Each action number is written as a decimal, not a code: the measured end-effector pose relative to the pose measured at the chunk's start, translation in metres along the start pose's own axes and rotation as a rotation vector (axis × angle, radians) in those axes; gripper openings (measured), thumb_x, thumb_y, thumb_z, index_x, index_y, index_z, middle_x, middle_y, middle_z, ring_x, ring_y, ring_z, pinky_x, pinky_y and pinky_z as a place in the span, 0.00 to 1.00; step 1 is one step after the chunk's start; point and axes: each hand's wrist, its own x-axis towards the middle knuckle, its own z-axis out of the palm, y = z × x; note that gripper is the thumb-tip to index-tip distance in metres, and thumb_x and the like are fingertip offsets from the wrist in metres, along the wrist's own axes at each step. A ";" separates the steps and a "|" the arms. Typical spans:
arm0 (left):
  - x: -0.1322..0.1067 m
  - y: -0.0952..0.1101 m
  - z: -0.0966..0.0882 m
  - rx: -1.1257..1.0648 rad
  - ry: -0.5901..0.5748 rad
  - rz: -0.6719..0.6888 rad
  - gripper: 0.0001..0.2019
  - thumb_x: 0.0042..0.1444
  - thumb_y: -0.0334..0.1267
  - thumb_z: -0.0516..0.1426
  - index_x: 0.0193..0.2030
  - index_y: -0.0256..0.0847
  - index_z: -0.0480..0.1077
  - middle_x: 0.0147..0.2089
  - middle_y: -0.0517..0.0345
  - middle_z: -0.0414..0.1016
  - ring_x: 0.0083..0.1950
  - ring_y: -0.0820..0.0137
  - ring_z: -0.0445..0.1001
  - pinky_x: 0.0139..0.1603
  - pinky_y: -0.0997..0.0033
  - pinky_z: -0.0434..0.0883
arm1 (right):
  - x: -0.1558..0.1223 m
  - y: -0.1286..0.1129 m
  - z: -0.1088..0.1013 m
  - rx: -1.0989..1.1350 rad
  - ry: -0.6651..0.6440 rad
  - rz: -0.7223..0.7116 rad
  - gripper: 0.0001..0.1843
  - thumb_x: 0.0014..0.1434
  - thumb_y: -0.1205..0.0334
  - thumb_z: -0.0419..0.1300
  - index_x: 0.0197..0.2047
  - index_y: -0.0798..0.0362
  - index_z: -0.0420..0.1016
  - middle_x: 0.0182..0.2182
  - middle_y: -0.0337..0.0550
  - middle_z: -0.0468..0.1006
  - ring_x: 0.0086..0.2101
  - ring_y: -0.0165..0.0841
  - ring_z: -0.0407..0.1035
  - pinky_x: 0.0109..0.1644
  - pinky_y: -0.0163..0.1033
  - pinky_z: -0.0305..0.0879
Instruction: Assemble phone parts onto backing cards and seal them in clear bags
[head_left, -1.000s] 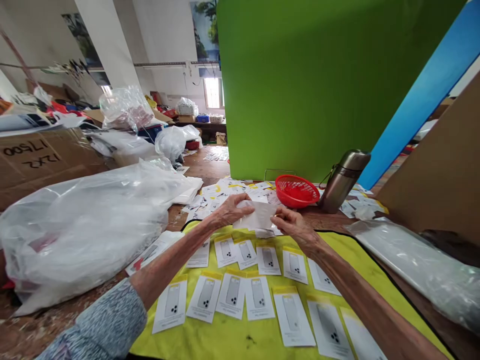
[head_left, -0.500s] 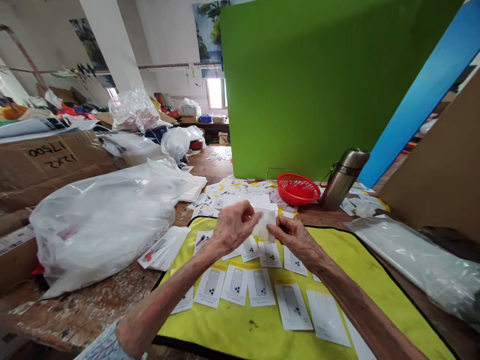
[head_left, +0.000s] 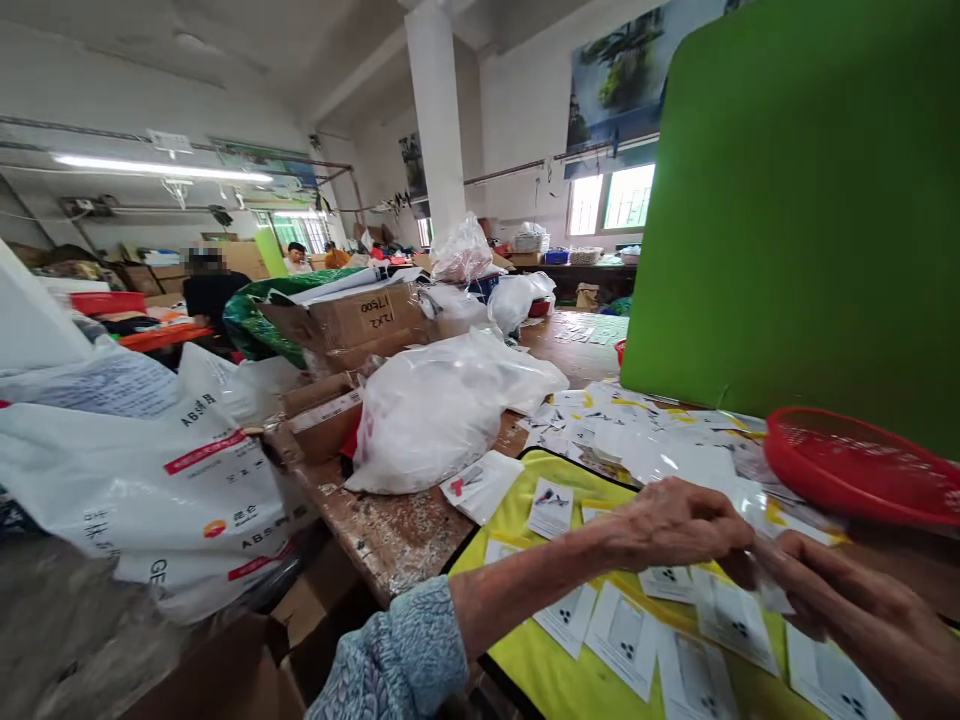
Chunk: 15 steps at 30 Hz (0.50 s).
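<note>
My left hand (head_left: 671, 525) and my right hand (head_left: 847, 600) meet over a yellow cloth (head_left: 517, 500), fingers pinched together on a thin clear sleeve (head_left: 769, 590) between them. Under and around the hands lie several white phone-case cards (head_left: 626, 640) in rows on the cloth. A card with a dark print (head_left: 551, 505) lies nearer the cloth's far left corner.
A red basket (head_left: 847, 465) sits right of the hands, before a green board (head_left: 810, 200). Loose cards (head_left: 630, 425) cover the wooden table (head_left: 390, 535) behind the cloth. A full white plastic bag (head_left: 442, 410), cardboard boxes (head_left: 352, 320) and printed bags (head_left: 150, 470) crowd the left. People sit far back.
The view has swung left and dropped closer to the table. Both hands came nearer the body, still pinching the clear sleeve; the metal flask is out of view.
</note>
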 end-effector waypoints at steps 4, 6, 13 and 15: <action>-0.006 0.008 0.009 0.417 0.220 0.079 0.06 0.52 0.33 0.52 0.26 0.39 0.68 0.27 0.58 0.74 0.29 0.72 0.68 0.33 0.74 0.66 | -0.005 -0.018 0.003 -0.130 0.108 0.005 0.17 0.54 0.45 0.52 0.26 0.49 0.68 0.17 0.39 0.71 0.18 0.33 0.66 0.22 0.35 0.62; -0.007 0.009 0.012 0.520 0.275 0.123 0.06 0.52 0.33 0.53 0.25 0.38 0.67 0.26 0.58 0.72 0.27 0.72 0.66 0.30 0.74 0.63 | -0.008 -0.026 0.010 -0.176 0.198 -0.027 0.13 0.57 0.51 0.50 0.27 0.49 0.67 0.20 0.40 0.73 0.20 0.32 0.66 0.25 0.35 0.61; -0.004 0.006 0.017 0.455 0.296 0.164 0.10 0.53 0.32 0.51 0.21 0.39 0.61 0.20 0.63 0.68 0.22 0.76 0.62 0.27 0.75 0.58 | -0.012 -0.030 0.026 -0.508 0.381 -0.094 0.12 0.61 0.66 0.45 0.27 0.50 0.62 0.28 0.44 0.71 0.29 0.34 0.65 0.34 0.38 0.58; -0.005 0.007 0.017 0.481 0.297 0.165 0.10 0.52 0.32 0.51 0.21 0.40 0.60 0.19 0.64 0.67 0.22 0.76 0.60 0.27 0.75 0.57 | -0.014 -0.030 0.021 -0.438 0.346 -0.091 0.11 0.61 0.67 0.47 0.27 0.50 0.61 0.27 0.42 0.70 0.28 0.33 0.64 0.34 0.37 0.58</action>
